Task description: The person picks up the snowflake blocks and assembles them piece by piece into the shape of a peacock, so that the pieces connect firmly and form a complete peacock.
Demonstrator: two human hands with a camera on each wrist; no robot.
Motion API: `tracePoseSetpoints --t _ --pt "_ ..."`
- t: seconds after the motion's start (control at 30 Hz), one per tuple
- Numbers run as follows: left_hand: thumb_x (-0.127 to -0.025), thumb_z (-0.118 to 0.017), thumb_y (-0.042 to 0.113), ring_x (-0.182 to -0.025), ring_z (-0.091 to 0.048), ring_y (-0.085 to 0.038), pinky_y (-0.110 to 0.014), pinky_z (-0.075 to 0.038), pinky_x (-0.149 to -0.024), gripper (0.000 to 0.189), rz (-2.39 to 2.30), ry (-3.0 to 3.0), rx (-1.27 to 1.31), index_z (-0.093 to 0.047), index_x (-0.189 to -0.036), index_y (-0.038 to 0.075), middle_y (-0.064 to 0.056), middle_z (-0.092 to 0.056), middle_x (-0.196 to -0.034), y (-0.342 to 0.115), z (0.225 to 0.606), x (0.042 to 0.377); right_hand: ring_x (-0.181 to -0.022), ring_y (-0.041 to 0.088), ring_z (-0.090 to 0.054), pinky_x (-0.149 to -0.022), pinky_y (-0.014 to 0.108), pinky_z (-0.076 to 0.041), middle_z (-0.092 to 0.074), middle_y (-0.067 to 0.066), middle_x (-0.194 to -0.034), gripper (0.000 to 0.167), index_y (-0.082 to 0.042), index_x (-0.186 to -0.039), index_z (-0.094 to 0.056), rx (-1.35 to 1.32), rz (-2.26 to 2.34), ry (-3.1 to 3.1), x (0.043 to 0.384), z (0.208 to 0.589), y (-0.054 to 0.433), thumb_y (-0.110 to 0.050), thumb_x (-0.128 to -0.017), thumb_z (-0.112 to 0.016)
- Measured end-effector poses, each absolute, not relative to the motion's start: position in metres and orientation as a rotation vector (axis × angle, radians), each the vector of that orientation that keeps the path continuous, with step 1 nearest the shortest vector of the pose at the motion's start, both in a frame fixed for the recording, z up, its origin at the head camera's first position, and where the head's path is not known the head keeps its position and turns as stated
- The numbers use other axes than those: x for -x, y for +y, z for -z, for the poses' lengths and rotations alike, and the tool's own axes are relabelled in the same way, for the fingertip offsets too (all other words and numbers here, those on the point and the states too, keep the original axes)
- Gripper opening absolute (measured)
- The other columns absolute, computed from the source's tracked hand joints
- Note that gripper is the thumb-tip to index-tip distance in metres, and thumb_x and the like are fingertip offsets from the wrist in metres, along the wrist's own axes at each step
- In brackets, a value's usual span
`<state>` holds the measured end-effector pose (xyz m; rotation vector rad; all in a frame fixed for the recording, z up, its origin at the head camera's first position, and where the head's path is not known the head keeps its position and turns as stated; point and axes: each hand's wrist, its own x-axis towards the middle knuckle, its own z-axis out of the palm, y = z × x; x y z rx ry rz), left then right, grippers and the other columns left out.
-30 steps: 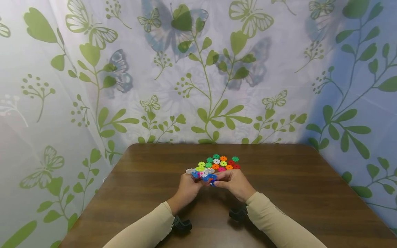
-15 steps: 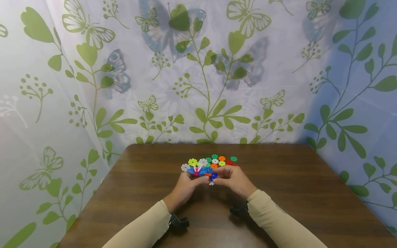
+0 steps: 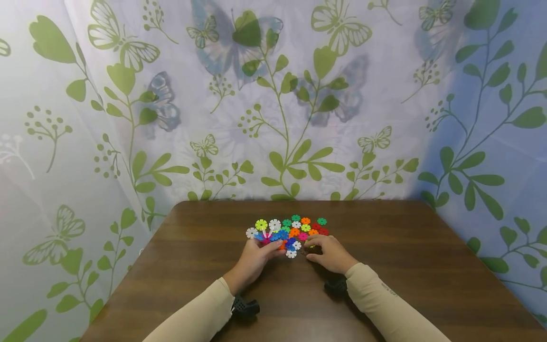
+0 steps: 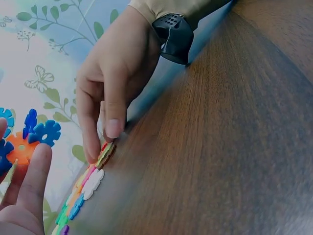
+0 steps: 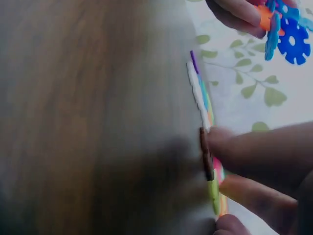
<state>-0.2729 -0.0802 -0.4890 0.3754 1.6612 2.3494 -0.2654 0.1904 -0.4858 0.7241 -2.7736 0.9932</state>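
Observation:
In my left hand [image 3: 253, 260] I hold a built-up piece of slotted plastic flower discs [image 3: 278, 234], pinched between thumb and fingers above the table. White, yellow-green, blue, pink and orange discs are joined in it; the left wrist view shows its orange disc [image 4: 22, 148] by the fingertips. My right hand [image 3: 332, 254] is lowered to the tabletop with fingers bent down and spread. Its fingertips are at a brown disc [image 5: 206, 154] and a yellow-green disc [image 5: 214, 197] lying flat. Whether they touch the brown one I cannot tell exactly.
Several loose flower discs in green, orange, red, pink and white lie beyond the hands, among them a far green disc [image 3: 322, 221]. The brown wooden table [image 3: 205, 216] ends at a patterned curtain [image 3: 239, 156]. A black wrist device [image 3: 246, 308] sits under the left forearm.
My right hand has let go of the joined discs and moved right and down to the loose ones. The joined piece has tilted upward in my left hand.

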Motion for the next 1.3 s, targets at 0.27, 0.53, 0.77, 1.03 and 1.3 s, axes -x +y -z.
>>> tracePoseSetpoints --t 0.27,0.53,0.77,1.03,1.3 --pt "-0.098 -0.078 0.01 -0.104 -0.072 -0.038 -0.057 -0.051 -0.1 0.045 -2.375 1.657 -0.436 -0.055 -0.131 -0.009 -0.025 -0.068 -0.12 -0.079 0.489 0.271 -0.115 0.036 -0.061 -0.101 0.056 -0.047 -0.072 0.012 -0.124 0.019 -0.005 -0.109 -0.08 -0.746 -0.827 -2.769 0.263 0.487 0.187 -0.008 -0.091 -0.084" --pt "-0.096 -0.081 0.016 -0.1 -0.072 -0.035 -0.059 -0.05 -0.101 0.051 -2.401 1.669 -0.404 -0.053 -0.133 -0.004 -0.024 -0.067 -0.121 -0.078 0.49 0.269 -0.105 0.032 -0.048 -0.087 0.046 -0.045 -0.06 0.003 -0.116 0.018 -0.01 -0.109 -0.08 -0.777 -0.798 -2.784 0.263 0.493 0.186 -0.014 -0.092 -0.085" --pt "-0.097 -0.081 0.019 -0.099 -0.068 -0.049 -0.057 -0.052 -0.099 0.045 -2.346 1.781 -0.361 -0.057 -0.128 -0.004 -0.021 -0.071 -0.113 -0.08 0.491 0.271 -0.087 0.02 -0.061 -0.079 0.039 -0.055 -0.065 -0.005 -0.095 0.024 -0.012 -0.095 -0.068 -0.718 -1.097 -2.682 0.263 0.488 0.187 -0.006 -0.086 -0.089" --pt "-0.098 -0.08 0.017 -0.089 -0.071 -0.037 -0.056 -0.055 -0.095 0.05 -2.35 1.811 -0.335 -0.053 -0.136 -0.001 -0.021 -0.071 -0.116 -0.08 0.49 0.272 -0.081 0.034 -0.073 -0.072 0.034 -0.062 -0.074 0.011 -0.107 0.022 -0.005 -0.113 -0.077 -0.666 -1.644 -2.337 0.261 0.478 0.173 -0.003 -0.092 -0.082" --pt "-0.099 -0.077 0.012 -0.112 -0.069 -0.035 -0.058 -0.046 -0.106 0.048 -2.379 1.58 -0.442 -0.054 -0.139 -0.003 -0.026 -0.064 -0.133 -0.082 0.49 0.272 -0.095 0.045 -0.072 -0.08 0.051 -0.061 -0.069 0.02 -0.115 0.017 0.006 -0.11 -0.078 -0.66 -1.965 -2.116 0.25 0.467 0.158 0.001 -0.094 -0.079"
